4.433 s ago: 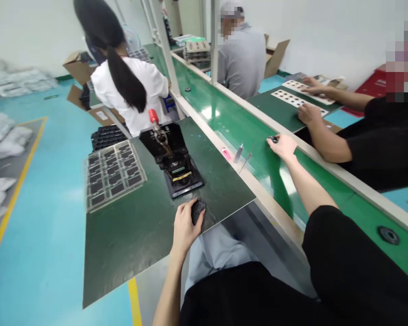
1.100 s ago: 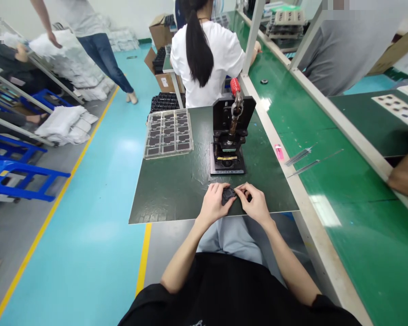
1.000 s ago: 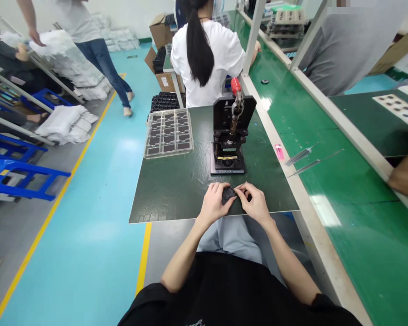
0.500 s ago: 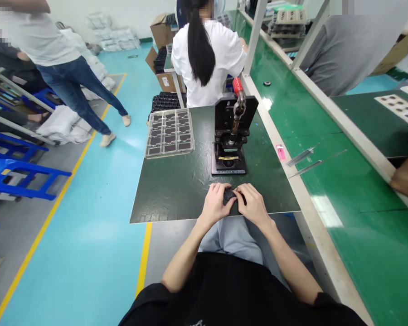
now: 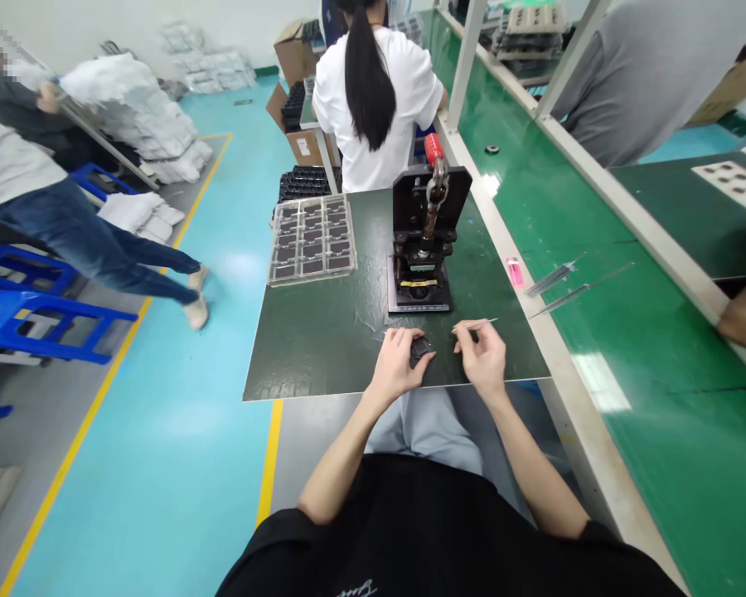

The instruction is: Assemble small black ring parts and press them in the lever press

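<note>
My left hand (image 5: 395, 361) grips a small black plastic part (image 5: 420, 350) between thumb and fingers, just above the near edge of the dark green table. To its right, apart from that part, my right hand (image 5: 483, 356) pinches something thin and pale, a slender strip (image 5: 490, 320) whose end sticks out past the fingers; its exact kind is too small to tell. Beyond both hands stands a black hand press (image 5: 421, 240) with a red-handled lever and a yellow strip at its base. A clear compartment tray (image 5: 312, 240) with dark flat pieces lies at the table's far left.
On the green bench to the right lie several thin strips (image 5: 553, 280), a pink item (image 5: 514, 271) and a small black ring (image 5: 491, 150). A white frame rail divides bench from table. A person in white (image 5: 379, 99) sits ahead; another person (image 5: 93, 232) walks at left near blue stools (image 5: 50, 323).
My right hand has moved right, away from the black part, and now shows a thin pale strip. My left hand stays on the part. The person at left has shifted left and nearer.
</note>
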A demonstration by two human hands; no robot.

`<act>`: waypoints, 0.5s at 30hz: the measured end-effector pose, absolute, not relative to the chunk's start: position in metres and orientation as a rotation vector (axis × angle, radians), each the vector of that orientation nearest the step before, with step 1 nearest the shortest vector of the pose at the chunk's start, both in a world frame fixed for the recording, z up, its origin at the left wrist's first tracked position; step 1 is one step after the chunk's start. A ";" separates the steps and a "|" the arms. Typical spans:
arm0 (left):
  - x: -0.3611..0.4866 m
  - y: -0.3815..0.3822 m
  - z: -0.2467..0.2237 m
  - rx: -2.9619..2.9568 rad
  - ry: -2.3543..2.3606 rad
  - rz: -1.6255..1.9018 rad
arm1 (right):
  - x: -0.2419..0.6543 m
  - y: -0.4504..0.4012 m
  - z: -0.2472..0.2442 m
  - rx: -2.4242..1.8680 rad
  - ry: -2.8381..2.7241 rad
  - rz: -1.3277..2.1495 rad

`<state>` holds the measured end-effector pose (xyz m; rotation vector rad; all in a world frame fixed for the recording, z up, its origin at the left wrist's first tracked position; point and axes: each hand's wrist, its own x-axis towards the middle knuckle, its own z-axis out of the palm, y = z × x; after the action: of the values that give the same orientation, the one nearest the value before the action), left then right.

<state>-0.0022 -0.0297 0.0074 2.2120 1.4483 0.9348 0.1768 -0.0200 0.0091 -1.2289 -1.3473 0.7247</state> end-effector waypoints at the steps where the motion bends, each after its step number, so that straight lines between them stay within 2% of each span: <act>1: -0.002 -0.029 0.007 2.209 1.452 0.938 | 0.180 -0.020 0.008 -1.221 -1.248 0.750; 15: -0.005 -0.029 0.004 2.220 1.439 0.971 | 0.193 -0.041 0.035 -1.224 -1.239 0.952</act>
<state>-0.0052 -0.0292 0.0040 2.2202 1.4394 0.9712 0.1928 -0.0412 0.0350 -1.2243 -1.2392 0.9519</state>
